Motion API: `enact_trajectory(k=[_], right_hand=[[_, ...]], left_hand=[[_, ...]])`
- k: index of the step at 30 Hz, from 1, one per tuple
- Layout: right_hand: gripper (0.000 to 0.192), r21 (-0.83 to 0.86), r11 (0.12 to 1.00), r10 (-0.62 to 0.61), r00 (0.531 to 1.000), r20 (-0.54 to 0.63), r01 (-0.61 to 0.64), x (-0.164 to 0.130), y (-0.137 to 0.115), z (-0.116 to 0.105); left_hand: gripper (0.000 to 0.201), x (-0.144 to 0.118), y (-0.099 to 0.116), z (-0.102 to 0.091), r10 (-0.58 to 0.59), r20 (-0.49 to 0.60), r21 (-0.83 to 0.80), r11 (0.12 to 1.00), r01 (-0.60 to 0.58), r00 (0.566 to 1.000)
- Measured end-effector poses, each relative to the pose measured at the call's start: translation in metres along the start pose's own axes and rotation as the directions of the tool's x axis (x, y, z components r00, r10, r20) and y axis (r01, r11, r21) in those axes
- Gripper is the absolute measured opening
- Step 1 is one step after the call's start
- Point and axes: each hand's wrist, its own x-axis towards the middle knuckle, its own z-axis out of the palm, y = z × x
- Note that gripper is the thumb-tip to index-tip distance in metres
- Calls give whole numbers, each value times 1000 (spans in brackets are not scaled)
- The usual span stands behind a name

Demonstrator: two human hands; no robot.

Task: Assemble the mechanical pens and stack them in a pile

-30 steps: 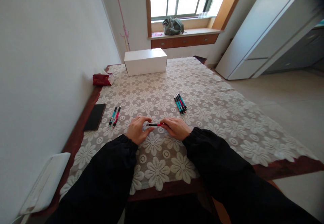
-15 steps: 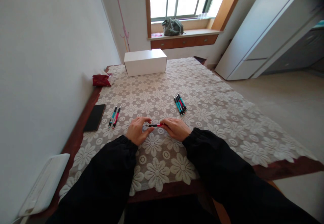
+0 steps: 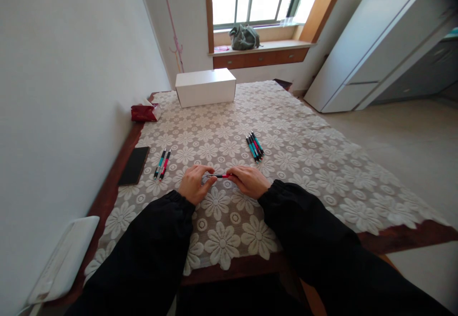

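A red-and-black pen [image 3: 223, 176] lies level between my hands, just above the lace tablecloth. My right hand [image 3: 247, 181] pinches its red end between thumb and fingers. At the black end, my left hand [image 3: 195, 182] has its thumb and forefinger curled around the metal tip, the thumb against the pen. To the left lie a teal pen [image 3: 160, 164] and a red pen [image 3: 165, 165], side by side. Beyond my right hand is a bunch of several pens [image 3: 254, 147], mostly teal with a red one among them.
A black notebook-like slab [image 3: 134, 166] lies at the left edge of the table. Farther back are a red tissue packet [image 3: 144, 113] and a long white box [image 3: 205, 87]. A white device [image 3: 64, 259] stands against the wall at lower left. White floral lace [image 3: 222, 244] covers the table.
The pen has shifted very slightly, its black end now a little more behind my left thumb. Both hands stay in nearly the same place.
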Motion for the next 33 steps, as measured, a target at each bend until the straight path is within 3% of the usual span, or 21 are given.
enact_trajectory(k=[4, 8, 13, 17, 24, 33], right_hand=[[18, 4, 1000, 0, 1000, -4, 0, 1, -1, -1], [18, 8, 1000, -8, 1000, -6, 8, 0, -1, -1], [17, 17, 1000, -4, 1000, -13, 4, 1, -2, -2], [15, 17, 1000, -3, 1000, -13, 3, 1, -2, -2], [19, 27, 1000, -10, 1000, 18, 9, 0, -3, -2], [18, 7, 1000, 2, 1000, 22, -3, 0, 1, 0]], left_hand=[[23, 1, 0, -1, 16, 46, 1, 1000, -16, 999], [6, 1, -1, 0, 43, 13, 0, 999, -43, 999], [16, 0, 1, 0, -3, 5, 5, 1000, 3, 1000], [19, 1, 1, 0, 30, 46, -13, 999, -29, 999], [11, 1, -2, 0, 87, 1, -17, 996, -87, 996], [11, 1, 0, 0, 46, -17, 10, 999, -46, 999]])
